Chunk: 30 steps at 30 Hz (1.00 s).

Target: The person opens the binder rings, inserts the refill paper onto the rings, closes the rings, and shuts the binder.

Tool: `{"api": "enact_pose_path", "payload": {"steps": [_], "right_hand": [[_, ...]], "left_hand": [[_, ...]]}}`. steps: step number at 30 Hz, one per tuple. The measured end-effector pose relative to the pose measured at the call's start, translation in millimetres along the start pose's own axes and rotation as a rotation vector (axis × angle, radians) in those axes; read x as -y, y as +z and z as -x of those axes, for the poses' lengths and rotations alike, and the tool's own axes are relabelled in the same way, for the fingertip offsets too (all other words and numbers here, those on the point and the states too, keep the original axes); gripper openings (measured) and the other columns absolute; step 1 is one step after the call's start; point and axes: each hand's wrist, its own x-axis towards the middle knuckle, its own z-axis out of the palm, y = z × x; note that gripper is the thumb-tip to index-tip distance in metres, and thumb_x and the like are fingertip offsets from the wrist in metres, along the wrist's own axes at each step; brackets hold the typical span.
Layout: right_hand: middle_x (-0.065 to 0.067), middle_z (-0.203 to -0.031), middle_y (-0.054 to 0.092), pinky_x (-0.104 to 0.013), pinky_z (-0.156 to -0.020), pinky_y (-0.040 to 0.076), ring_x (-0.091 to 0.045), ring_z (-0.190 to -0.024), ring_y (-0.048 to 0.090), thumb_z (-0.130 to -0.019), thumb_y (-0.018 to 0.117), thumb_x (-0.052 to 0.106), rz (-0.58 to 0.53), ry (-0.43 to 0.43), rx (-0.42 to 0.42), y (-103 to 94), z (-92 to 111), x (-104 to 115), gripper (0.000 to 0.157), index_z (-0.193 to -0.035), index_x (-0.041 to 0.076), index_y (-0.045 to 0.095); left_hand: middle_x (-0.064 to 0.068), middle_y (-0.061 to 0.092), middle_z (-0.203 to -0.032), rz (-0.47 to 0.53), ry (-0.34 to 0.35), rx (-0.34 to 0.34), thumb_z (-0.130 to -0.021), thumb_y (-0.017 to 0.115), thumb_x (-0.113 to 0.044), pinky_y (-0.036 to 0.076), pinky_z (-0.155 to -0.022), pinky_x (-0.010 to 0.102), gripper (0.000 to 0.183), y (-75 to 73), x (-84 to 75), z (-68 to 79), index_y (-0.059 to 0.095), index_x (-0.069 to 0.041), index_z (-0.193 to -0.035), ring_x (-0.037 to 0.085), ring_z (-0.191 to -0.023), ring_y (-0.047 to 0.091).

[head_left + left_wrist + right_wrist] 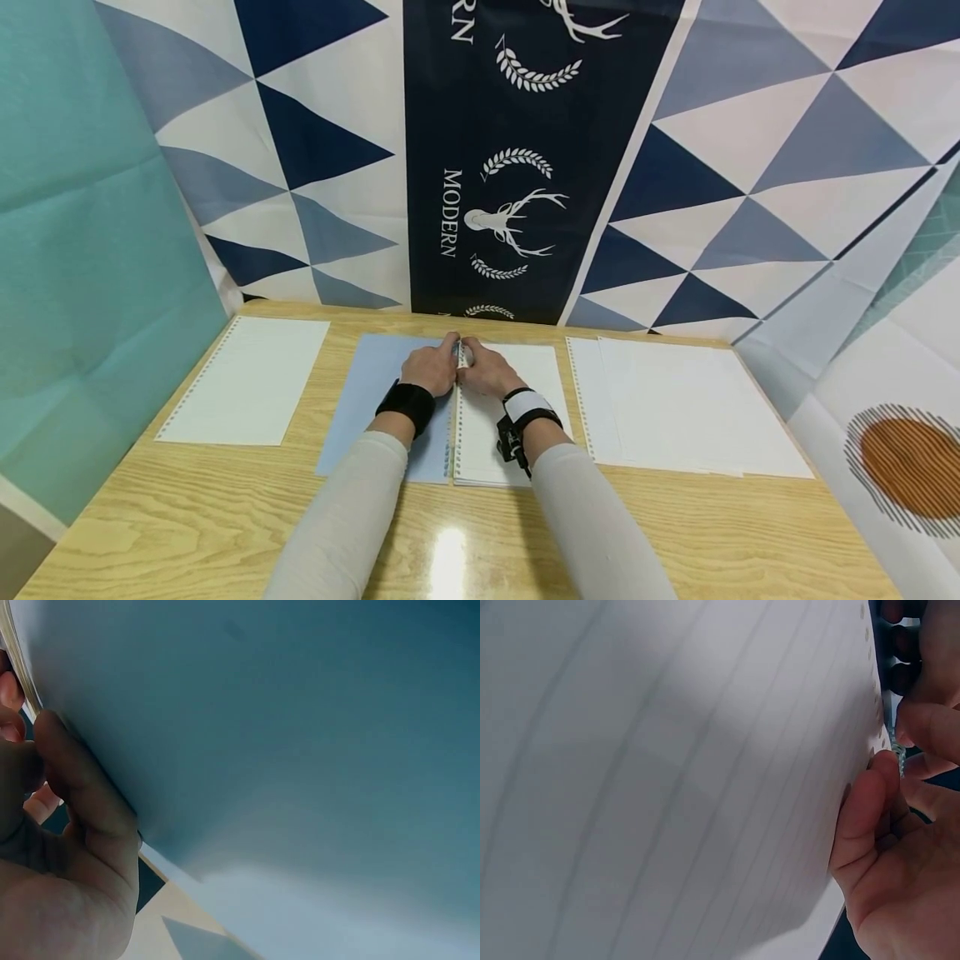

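Notebook (468, 425), frame centre: our left hand (429, 369) and right hand (487, 372) pinch it near clear binding (900, 756); uneven pull could skew binding, tear punched holes (868, 634).

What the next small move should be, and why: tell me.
Probably work the rings at the far end of the notebook with the fingertips: the left hand and right hand meet there, gripping it at the spine, and loose holed sheets lie either side. Whether the rings are open, I cannot tell.
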Motion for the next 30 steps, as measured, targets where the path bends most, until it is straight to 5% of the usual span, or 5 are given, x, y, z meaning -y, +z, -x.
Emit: {"api": "enact_pose_path", "payload": {"steps": [9,30], "right_hand": [[-0.014,-0.16,0.044,-0.053,-0.114,0.041,-0.038,-0.145,0.044,-0.1,0.056,0.025,0.14,-0.071,0.007,1.1,-0.4,1.1,0.071,-0.163,0.026,0.024],[-0.014,-0.163,0.04,-0.05,-0.115,0.04,-0.034,-0.151,0.037,-0.101,0.055,0.025,0.079,-0.064,-0.002,2.7,-0.7,-4.3,0.067,-0.162,0.023,0.027]], "left_hand": [[0.011,0.063,-0.075,0.007,-0.021,0.012,-0.111,0.04,-0.033,0.047,-0.055,0.038,0.042,-0.4,-0.7,-1.5,0.033,-0.03,-0.153,0.028,-0.059,0.058],[0.01,0.06,-0.071,0.023,-0.03,-0.002,-0.111,0.041,-0.032,0.043,-0.053,0.036,0.036,1.9,-1.7,-1.5,0.036,-0.029,-0.147,0.027,-0.057,0.055]]}}
